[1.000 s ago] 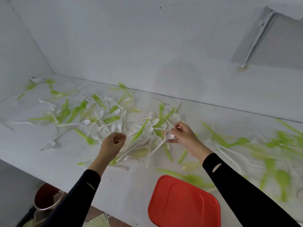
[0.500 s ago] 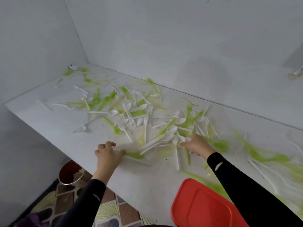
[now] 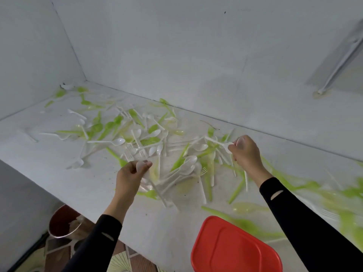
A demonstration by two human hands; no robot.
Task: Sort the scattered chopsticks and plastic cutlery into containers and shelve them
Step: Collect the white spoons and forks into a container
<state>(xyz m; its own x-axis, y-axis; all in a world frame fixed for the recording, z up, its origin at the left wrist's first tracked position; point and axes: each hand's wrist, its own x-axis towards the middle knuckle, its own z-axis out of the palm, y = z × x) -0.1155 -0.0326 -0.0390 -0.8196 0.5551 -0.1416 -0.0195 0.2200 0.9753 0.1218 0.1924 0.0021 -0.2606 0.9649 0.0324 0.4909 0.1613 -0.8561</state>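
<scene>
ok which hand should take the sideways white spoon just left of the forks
Probably left: the left hand is nearer the sideways spoon; the right hand is beyond the pile. Both already hold white spoons.

Place: a plain indoor room, by the look a home's kitchen or store corner; I cannot tell which.
Worktop: I stand at a built-in white ledge (image 3: 88, 179) that runs into a corner, its surface rough and flecked with dark specks.
Walls: bare white-painted walls (image 3: 176, 55) meet the ledge at the back and on my left.
Pipe: a pale pipe (image 3: 342, 61) slants down the wall on my right to a stained foot.
Floor: patterned tiles (image 3: 119, 263), brown with pale green fans, show below the ledge's near edge.
Under the ledge: a round metal-rimmed pot (image 3: 60, 218), reddish inside, stands on the tiles.
Household goods: green and white plastic cutlery (image 3: 117, 141) lies strewn over the ledge; a red plastic lid (image 3: 235, 250) sits at its near edge.
</scene>
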